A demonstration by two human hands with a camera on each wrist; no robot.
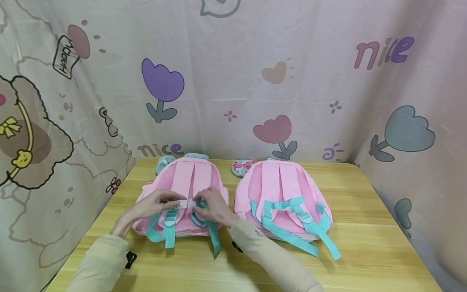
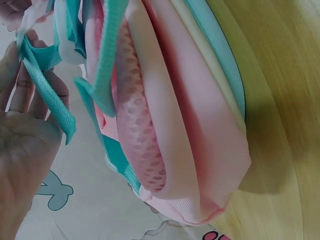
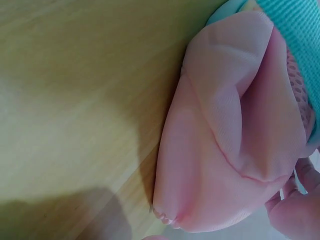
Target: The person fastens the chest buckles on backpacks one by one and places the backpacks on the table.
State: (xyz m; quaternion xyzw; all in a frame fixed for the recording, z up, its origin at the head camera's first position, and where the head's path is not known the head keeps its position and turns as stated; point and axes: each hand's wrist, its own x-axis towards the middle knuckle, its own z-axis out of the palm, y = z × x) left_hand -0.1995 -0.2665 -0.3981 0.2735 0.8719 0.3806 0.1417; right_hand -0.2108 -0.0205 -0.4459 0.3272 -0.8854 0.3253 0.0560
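Note:
A pink backpack lies on the table at the left with its shoulder straps facing up. Over it, my left hand pinches one side of a pale plastic buckle on a teal strap. From the other side, my right hand grips the buckle's other end and its teal webbing. Whether the two halves are joined cannot be told. In the left wrist view, a loose teal strap end hangs across the left fingers. The right wrist view shows the bag's pink side, with the right fingertips partly hidden behind it.
A second pink backpack lies to the right, its teal chest strap spanning the shoulder straps. Behind the bags are a round teal piece and a patterned one. A black item lies by the left sleeve. Printed curtains surround the wooden table.

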